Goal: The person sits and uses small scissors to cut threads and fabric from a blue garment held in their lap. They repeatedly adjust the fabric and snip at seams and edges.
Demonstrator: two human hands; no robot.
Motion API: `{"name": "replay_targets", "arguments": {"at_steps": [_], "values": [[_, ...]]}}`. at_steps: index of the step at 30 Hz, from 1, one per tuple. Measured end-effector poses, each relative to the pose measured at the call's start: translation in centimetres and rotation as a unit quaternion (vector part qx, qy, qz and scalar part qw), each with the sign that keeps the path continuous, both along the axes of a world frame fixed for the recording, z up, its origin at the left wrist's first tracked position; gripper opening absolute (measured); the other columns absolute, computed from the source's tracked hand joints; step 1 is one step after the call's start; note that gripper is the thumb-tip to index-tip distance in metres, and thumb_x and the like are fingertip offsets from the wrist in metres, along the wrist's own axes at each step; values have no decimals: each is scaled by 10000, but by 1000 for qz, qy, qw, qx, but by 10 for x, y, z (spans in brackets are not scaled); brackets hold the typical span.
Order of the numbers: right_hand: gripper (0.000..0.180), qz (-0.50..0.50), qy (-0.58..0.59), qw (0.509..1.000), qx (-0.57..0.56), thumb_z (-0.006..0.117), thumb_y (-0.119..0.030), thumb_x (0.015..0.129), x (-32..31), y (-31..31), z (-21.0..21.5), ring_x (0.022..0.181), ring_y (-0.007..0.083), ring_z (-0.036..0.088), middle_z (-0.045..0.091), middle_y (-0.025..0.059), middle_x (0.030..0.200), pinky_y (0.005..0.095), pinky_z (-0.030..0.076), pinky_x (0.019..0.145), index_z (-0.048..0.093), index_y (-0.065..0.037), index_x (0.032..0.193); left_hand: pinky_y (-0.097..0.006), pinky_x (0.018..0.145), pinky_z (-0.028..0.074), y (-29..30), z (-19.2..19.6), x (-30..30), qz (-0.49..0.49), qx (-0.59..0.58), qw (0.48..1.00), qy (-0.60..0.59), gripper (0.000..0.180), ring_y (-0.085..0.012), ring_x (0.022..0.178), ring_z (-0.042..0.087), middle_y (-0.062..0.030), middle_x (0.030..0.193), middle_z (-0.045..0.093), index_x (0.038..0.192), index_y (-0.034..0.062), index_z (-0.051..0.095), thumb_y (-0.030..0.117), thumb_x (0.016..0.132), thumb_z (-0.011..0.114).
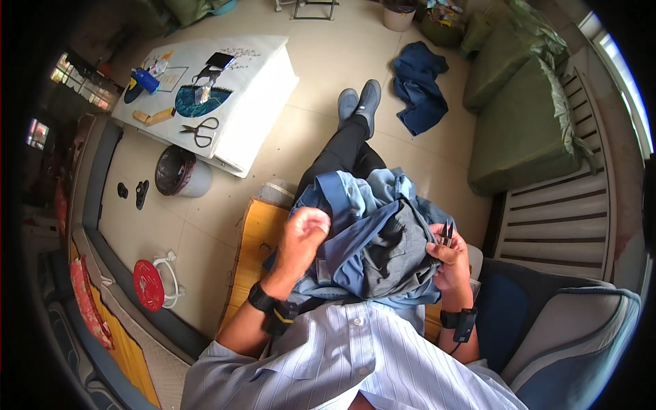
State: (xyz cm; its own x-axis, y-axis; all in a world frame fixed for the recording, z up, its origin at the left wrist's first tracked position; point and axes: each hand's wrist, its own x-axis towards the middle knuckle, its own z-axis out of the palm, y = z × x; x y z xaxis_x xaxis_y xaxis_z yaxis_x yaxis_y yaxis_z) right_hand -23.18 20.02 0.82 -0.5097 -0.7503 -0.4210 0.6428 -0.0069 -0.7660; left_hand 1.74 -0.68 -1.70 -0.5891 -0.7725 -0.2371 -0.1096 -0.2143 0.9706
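Across my lap lies a bunched blue garment (362,239), its dark grey lining or pocket cloth (403,246) turned outward on the right. My left hand (304,238) is closed beside the garment's left edge, fingers curled inward; whatever they hold, if anything, is hidden. In my right hand (451,258) is a small pair of thread snips (447,234), dark blades pointing up and away from me. That hand's thumb and fingers are at the right edge of the grey cloth.
At the far left a white table (263,65) carries large black scissors (200,131) and a blue bottle (145,80). A lined bin (183,172) stands beside it. Another blue garment (420,85) lies on the floor ahead. Green covered bundles (526,130) and a white radiator (560,225) are at right.
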Motion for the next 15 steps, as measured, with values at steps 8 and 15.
{"name": "replay_targets", "arguments": {"at_steps": [8, 15], "values": [[269, -52, 64, 993, 82, 685, 85, 832, -2, 3, -47, 688, 65, 580, 649, -31, 859, 231, 451, 610, 674, -45, 1067, -306, 977, 525, -11, -17, -19, 1, 304, 953, -9, 304, -157, 1042, 653, -45, 1076, 670, 1213, 32, 637, 115, 940, 743], [186, -42, 236, 955, 174, 688, 26, 891, -8, -11, -62, 759, 74, 547, 606, -27, 843, 250, 452, 715, 662, -29, 1067, -268, 803, 526, -9, 15, -31, -91, 346, 919, 166, 216, -108, 918, 664, -3, 1063, 714, 1190, 71, 680, 125, 982, 693]]}}
